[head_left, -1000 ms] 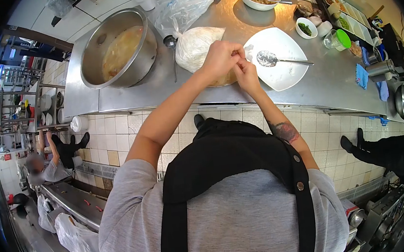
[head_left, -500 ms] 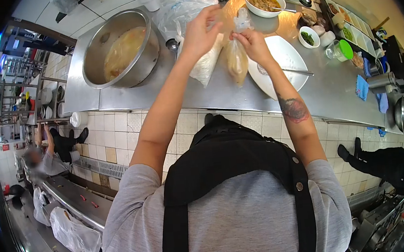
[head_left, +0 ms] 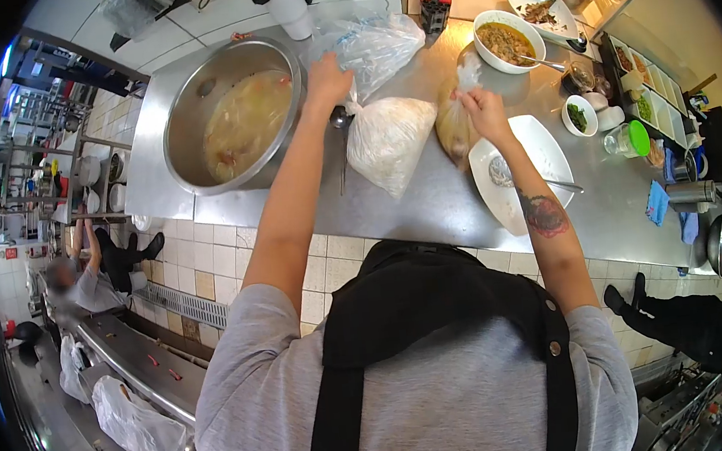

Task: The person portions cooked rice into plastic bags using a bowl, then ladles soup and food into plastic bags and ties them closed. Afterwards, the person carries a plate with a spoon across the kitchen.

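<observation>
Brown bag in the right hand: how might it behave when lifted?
The brown bag is likely floppy, its walls being thin, see-through plastic. It would probably dangle and sway, since the right hand pinches only its upper part.

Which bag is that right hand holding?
The right hand holds the brownish-filled bag; the white-filled bag and crumpled clear plastic lie to its left.

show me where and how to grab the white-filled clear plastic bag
Grip the white-filled clear plastic bag by its gathered neck, probably from above at the far left corner, near the left hand: it narrows there, while the broad, bulging body offers no slim hold.
</observation>
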A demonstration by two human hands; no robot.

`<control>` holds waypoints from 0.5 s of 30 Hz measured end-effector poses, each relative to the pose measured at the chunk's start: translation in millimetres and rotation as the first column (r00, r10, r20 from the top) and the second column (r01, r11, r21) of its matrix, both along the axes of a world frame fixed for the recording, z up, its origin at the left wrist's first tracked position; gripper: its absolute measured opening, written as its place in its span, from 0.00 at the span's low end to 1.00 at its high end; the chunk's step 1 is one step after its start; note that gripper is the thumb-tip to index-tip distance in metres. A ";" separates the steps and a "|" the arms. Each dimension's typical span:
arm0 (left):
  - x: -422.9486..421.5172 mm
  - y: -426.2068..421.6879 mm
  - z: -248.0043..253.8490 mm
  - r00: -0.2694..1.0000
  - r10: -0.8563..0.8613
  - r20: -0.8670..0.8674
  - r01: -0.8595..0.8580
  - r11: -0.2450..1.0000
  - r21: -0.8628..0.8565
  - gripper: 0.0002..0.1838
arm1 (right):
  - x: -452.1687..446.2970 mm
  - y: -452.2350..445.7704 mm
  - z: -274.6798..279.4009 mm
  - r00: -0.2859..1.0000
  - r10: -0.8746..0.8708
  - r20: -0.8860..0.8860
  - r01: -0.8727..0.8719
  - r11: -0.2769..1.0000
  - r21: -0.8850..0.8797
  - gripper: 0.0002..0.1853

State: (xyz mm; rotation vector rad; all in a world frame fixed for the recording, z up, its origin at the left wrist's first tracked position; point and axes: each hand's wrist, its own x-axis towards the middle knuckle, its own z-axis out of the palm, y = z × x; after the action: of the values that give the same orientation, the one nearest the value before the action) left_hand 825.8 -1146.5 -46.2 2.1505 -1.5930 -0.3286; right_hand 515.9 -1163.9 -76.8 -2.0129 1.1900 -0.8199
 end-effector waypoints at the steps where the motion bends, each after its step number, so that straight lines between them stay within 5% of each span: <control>1: -0.8 -13.4 -12.6 1.000 0.006 0.003 -0.006 1.000 0.027 0.31 | -1.5 1.0 -4.1 0.999 0.035 -0.038 -0.034 0.999 0.031 0.11; 4: -11.4 -46.8 -46.3 0.967 0.256 0.020 -0.253 0.964 -0.082 0.36 | -4.1 8.1 -18.7 0.963 0.193 -0.190 -0.189 0.981 0.036 0.09; 7: -18.5 -68.9 -53.2 0.932 0.359 -0.047 -0.360 0.906 -0.221 0.37 | -17.0 12.6 -22.2 0.893 0.324 -0.312 -0.297 0.946 0.132 0.19; 10: -8.2 -85.7 -51.5 0.973 0.203 0.110 -0.191 0.975 -0.117 0.31 | -40.1 31.3 12.9 0.931 0.288 -0.223 -0.298 0.954 -0.013 0.28; 12: -1.4 -102.1 -41.2 0.969 0.208 0.131 -0.219 0.973 0.076 0.20 | -64.2 44.9 49.6 0.977 0.164 -0.137 -0.156 0.986 0.067 0.30; 15: 8.6 -116.7 -42.9 0.939 0.255 0.231 -0.124 0.877 -0.464 0.14 | -129.3 64.3 64.8 0.986 -0.160 -0.038 0.164 0.977 0.135 0.30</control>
State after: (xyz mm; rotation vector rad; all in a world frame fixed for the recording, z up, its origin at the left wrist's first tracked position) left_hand 834.5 -1263.2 -89.0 2.0246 -1.4048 0.3969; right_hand 386.5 -1099.6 -12.0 -1.8391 1.4016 -0.7684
